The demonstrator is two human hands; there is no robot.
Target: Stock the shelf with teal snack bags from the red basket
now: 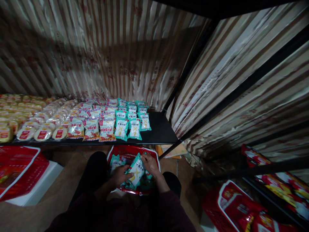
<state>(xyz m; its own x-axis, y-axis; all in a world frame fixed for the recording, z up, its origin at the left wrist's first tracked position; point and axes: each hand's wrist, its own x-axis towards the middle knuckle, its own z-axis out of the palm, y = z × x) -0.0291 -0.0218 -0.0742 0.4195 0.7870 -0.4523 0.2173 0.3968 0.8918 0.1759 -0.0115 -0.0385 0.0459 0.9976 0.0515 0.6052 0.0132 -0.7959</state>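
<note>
Between my knees stands a red basket (157, 158) holding several teal-and-white snack bags. One snack bag (137, 175) is held tilted above the others, with dark lettering and a yellow picture on its front. My right hand (150, 165) pinches its upper right corner. Along its left side, my left hand (121, 175) grips it with thumb and fingers. Another teal snack bag (116, 162) lies in the basket behind my left hand. On the black shelf (159, 129) ahead, matching teal bags (134, 128) stand in rows at the right end.
Red-and-white snack bags (91, 129), round wrapped pastries (43, 132) and yellow packs (4, 132) fill the shelf leftward. A red basket (24, 170) on a white box stands at left, another (231, 206) at lower right. Black posts (193, 129) cross the right side before a striped curtain (108, 48).
</note>
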